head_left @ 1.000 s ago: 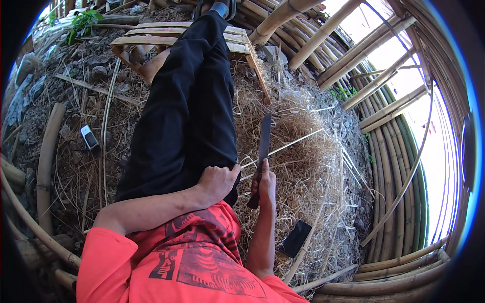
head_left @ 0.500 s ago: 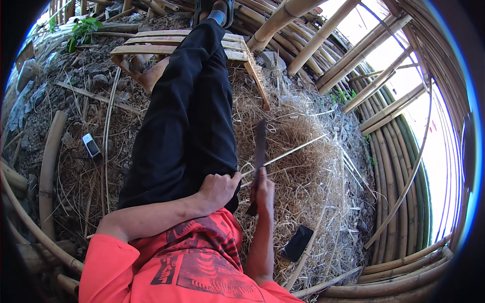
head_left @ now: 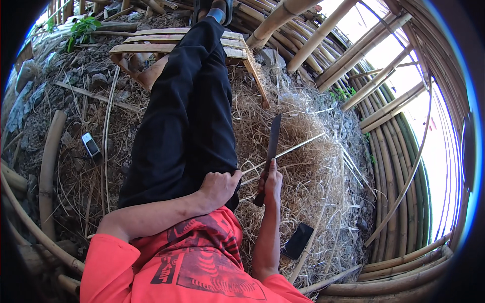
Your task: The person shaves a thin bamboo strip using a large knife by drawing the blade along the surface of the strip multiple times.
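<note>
Gripping a long dark knife (head_left: 273,139) in the right hand (head_left: 272,183), a person in a red printed shirt (head_left: 202,267) and black trousers (head_left: 187,116) stretches both legs across a slatted bamboo bench (head_left: 151,48). The left hand (head_left: 219,188), closed in a fist over the trousers, is clamped on the near end of a thin pale strip (head_left: 303,145), which slants up to the right and crosses the blade; whether the 2 touch cannot be told. The 2 hands are apart, and the knife points away from the body, to the right of the legs. Curled shavings (head_left: 308,177) cover the ground there. A flat black device (head_left: 297,241) lies beside the right forearm; left of the legs, a small white-and-dark device (head_left: 91,145) lies near a thick bamboo length (head_left: 50,171). Bamboo poles (head_left: 399,177) line the right side.
</note>
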The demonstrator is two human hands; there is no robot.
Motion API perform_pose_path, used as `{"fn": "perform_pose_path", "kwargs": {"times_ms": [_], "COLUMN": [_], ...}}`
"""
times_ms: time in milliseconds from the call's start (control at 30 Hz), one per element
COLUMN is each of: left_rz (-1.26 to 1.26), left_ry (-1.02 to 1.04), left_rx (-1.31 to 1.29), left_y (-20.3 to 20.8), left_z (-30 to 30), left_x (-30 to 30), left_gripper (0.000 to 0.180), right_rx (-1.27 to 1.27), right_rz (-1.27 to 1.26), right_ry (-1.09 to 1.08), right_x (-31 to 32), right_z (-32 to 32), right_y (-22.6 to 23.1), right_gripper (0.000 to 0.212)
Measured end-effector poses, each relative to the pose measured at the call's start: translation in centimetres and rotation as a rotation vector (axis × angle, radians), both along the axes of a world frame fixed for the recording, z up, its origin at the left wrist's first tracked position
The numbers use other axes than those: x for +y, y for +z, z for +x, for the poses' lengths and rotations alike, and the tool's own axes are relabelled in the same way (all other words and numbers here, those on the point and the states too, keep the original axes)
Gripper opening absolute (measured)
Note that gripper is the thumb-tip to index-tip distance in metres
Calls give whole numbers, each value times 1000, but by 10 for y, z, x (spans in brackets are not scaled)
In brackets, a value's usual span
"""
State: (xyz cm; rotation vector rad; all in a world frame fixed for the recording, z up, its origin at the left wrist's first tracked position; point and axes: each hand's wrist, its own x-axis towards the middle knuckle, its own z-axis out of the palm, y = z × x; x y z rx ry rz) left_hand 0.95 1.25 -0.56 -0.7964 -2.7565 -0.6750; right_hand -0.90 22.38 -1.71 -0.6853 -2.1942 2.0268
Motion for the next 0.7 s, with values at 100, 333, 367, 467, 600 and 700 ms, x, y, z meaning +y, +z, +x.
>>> {"fn": "perform_pose_path", "kwargs": {"times_ms": [100, 333, 367, 467, 600, 700], "left_rz": [-13, -5, -15, -27, -21, -16], "left_ry": [13, 14, 22, 11, 8, 4], "left_rx": [-20, -9, -17, -44, -8, -19], "left_y": [0, 0, 0, 5, -2, -1], "left_z": [-1, 0, -1, 1, 0, 0], "left_x": [-1, 0, -1, 0, 1, 0], "left_gripper": [10, 8, 8, 8, 8, 9], "right_rx": [-52, -35, 6, -53, 15, -5], "right_rz": [99, 6, 59, 43, 37, 56], "right_ry": [145, 59, 156, 152, 58, 138], "right_x": [-20, -23, -33, -22, -31, -35], "right_z": [11, 10, 14, 17, 16, 23], "right_y": [-9, -9, -8, -11, -13, -10], "right_gripper": [64, 64, 65, 65, 67, 65]}}
